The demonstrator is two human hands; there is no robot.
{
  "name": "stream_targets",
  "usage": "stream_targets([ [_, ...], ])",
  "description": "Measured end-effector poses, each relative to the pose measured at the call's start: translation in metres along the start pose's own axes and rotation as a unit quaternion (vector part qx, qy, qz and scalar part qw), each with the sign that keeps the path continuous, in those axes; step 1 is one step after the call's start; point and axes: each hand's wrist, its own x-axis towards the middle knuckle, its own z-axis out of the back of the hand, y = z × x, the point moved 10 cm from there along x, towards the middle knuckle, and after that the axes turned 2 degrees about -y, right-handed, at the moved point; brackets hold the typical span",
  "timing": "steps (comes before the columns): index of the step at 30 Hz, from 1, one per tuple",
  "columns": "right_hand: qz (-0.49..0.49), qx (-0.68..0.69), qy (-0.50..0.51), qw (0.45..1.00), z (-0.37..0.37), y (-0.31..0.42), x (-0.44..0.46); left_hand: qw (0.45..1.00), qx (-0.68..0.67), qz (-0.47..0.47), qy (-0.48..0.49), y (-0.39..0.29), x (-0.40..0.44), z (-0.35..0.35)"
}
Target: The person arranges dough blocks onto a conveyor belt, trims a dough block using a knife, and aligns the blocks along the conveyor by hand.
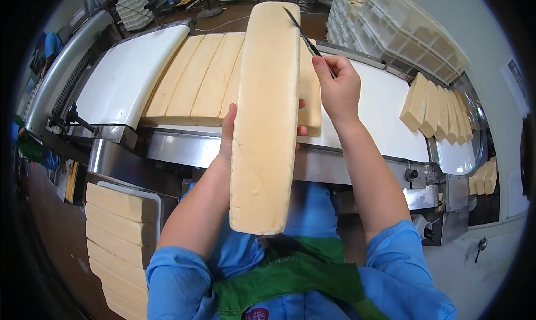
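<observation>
My left hand (228, 133) is closed around a long pale-yellow block (265, 119), perhaps cheese, held up lengthwise before me. The thumb lies along its left side and fingertips show at its right edge; the palm is hidden behind it. My right hand (339, 85) pinches a slim black pointed tool (307, 41), whose tip lies over the block's upper right part. Whether the tip touches the surface I cannot tell. Behind the held block, several similar blocks (192, 80) lie side by side on a white conveyor belt (371, 108).
At the lower left, several blocks (117, 236) are stacked by a grey tray (159, 208). More blocks (438, 108) lean in a row at the belt's right end. Clear plastic crates (402, 30) are piled at the back right. A metal roller frame (72, 58) borders the left.
</observation>
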Motion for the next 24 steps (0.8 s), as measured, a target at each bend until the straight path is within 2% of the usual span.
stream_targets([
  [6, -0.024, 0.028, -0.006, 0.999, 0.013, 0.011, -0.024, 0.993, 0.097, -0.009, -0.063, 0.000, -0.005, 0.002],
  [10, -0.025, 0.063, -0.009, 0.998, 0.023, 0.013, -0.042, 0.992, 0.117, 0.013, -0.050, 0.005, -0.006, 0.000],
  [15, -0.032, 0.087, -0.004, 0.996, 0.033, 0.016, -0.066, 0.989, 0.122, -0.001, -0.081, 0.006, -0.007, 0.004],
  [18, -0.017, 0.046, 0.014, 0.999, 0.032, 0.018, -0.084, 0.985, 0.135, -0.028, -0.106, 0.000, -0.005, 0.007],
  [21, -0.042, 0.069, 0.043, 0.996, 0.030, 0.018, -0.104, 0.990, 0.046, -0.019, -0.130, -0.003, -0.007, 0.019],
  [24, -0.066, 0.065, 0.056, 0.994, 0.029, 0.009, -0.111, 0.988, 0.041, -0.032, -0.143, -0.006, -0.006, 0.023],
])
